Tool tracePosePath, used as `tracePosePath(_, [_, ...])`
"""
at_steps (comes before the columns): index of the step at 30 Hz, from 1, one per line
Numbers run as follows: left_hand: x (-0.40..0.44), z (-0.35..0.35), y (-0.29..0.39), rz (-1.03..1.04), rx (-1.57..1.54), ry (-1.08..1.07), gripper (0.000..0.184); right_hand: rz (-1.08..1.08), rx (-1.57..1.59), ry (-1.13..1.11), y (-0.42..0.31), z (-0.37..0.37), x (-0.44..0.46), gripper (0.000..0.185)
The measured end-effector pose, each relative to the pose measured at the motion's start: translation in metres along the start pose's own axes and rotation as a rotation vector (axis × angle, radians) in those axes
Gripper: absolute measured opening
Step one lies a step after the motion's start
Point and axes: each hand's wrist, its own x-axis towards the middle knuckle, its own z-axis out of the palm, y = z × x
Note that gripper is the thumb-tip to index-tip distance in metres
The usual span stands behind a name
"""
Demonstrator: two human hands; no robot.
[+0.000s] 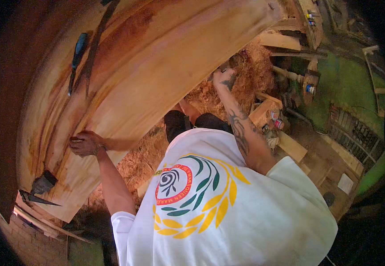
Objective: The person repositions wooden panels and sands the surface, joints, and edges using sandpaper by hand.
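A wide wooden board (157, 75) with reddish-brown streaks runs diagonally across the view. My left hand (85, 143) rests on its lower left part, fingers curled; what they hold, if anything, is hidden. At the board's right edge, my right hand (223, 77) is closed around something dark that I cannot make out. A blue-handled tool (78, 53) lies on the board beside a long dark blade-like tool (96, 48). Near the lower left end sit a dark blocky object (44, 182) and a pointed dark blade (41, 199).
Wood shavings (250, 71) cover the ground beside the board. Wooden offcuts (265, 111) and small containers (277, 123) are to the right. A dark metal grate (353, 133) stands farther right, near a green surface (334, 80). Brickwork (24, 237) shows at lower left.
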Motion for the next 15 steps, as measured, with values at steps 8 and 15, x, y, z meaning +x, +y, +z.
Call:
tracePosePath(8, [0.008, -0.033, 0.018, -0.032, 0.083, -0.167, 0.055, 0.057, 0.165, -0.246, -0.004, 0.016, -0.028, 0.048])
tracePosePath(15, [0.001, 0.0, -0.002, 0.013, 0.066, -0.006, 0.052, 0.278, 0.573, -0.014, 0.023, 0.003, -0.057, 0.048])
